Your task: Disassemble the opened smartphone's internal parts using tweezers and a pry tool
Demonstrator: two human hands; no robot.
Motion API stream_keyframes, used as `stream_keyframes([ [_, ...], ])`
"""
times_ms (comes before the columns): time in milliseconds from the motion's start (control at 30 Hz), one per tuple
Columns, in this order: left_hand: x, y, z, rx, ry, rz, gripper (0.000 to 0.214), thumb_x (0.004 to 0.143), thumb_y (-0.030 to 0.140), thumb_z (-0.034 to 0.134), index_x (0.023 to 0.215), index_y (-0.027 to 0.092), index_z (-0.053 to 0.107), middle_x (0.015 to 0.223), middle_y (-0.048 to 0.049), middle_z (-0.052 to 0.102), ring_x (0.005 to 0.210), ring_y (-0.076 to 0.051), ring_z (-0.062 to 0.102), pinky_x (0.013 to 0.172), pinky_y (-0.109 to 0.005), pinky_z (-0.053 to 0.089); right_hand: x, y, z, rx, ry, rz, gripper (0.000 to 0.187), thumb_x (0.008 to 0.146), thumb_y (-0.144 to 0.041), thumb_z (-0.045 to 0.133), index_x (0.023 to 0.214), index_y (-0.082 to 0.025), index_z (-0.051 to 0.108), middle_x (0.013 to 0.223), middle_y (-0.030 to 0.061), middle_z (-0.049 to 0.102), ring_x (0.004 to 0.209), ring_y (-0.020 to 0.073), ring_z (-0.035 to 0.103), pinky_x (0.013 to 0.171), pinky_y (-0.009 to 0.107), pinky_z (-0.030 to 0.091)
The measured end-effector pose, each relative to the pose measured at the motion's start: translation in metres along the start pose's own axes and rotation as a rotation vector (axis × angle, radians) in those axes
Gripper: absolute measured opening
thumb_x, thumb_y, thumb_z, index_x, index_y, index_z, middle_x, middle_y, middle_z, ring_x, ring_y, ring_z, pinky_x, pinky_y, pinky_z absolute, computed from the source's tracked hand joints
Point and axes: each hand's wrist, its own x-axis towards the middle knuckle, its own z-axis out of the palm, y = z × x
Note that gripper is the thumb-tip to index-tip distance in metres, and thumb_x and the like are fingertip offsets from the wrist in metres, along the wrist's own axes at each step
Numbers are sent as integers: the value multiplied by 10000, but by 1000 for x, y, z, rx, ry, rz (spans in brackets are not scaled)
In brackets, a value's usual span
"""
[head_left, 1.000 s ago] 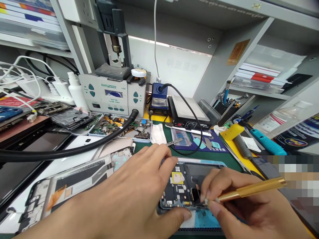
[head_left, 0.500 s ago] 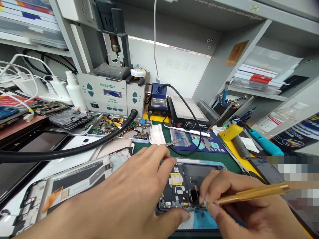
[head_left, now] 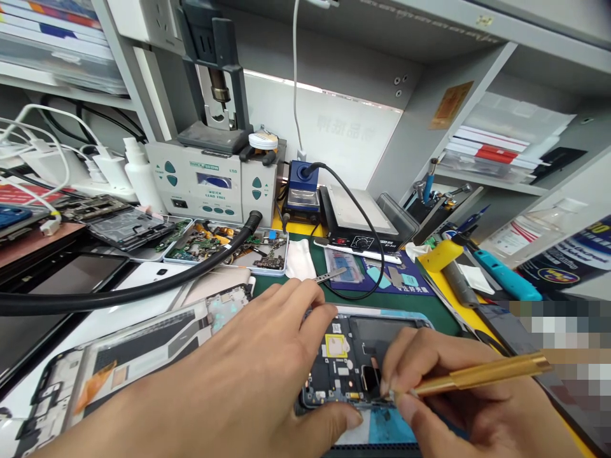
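Note:
An opened phone (head_left: 356, 356) with its black inner boards bare lies on a blue mat at the bench's front. My left hand (head_left: 238, 388) rests on its left side, the thumb pressing its near edge and the fingers curled over its top. My right hand (head_left: 458, 401) pinches a gold-handled tool (head_left: 482, 374), whose tip touches the phone's inner parts near the middle. Part of the phone is hidden under both hands.
A stripped phone frame (head_left: 128, 356) lies at the left under a thick black hose (head_left: 143, 286). Behind stand a hot-air station (head_left: 210, 181), a tray of circuit boards (head_left: 229, 245), a blue soldering stand (head_left: 301, 191) and a heating plate (head_left: 358, 216). Tools (head_left: 501, 273) lie at the right.
Both hands and the tool hold nearly the same place on the phone; the view has drifted slightly.

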Motion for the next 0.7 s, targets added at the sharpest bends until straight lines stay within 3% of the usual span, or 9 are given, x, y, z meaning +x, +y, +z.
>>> stream_keyframes([
  [267,-1,-2,-6,-53,-59,-35,364,830,464,807,1070,227,669,1290,-87,630,1101,-326,655,856,-466,595,-3,1,0,-79,32,-64,218,810,-61,660,818,-277,633,749,-38,676,612,143,692,526,216,546],
  [700,2,-3,-8,-80,-100,-48,427,831,468,792,1161,225,674,1264,-76,627,1104,-324,650,881,-462,587,-2,3,-2,114,-1,-29,207,822,-59,704,799,-258,651,746,-22,675,653,147,680,565,204,543],
])
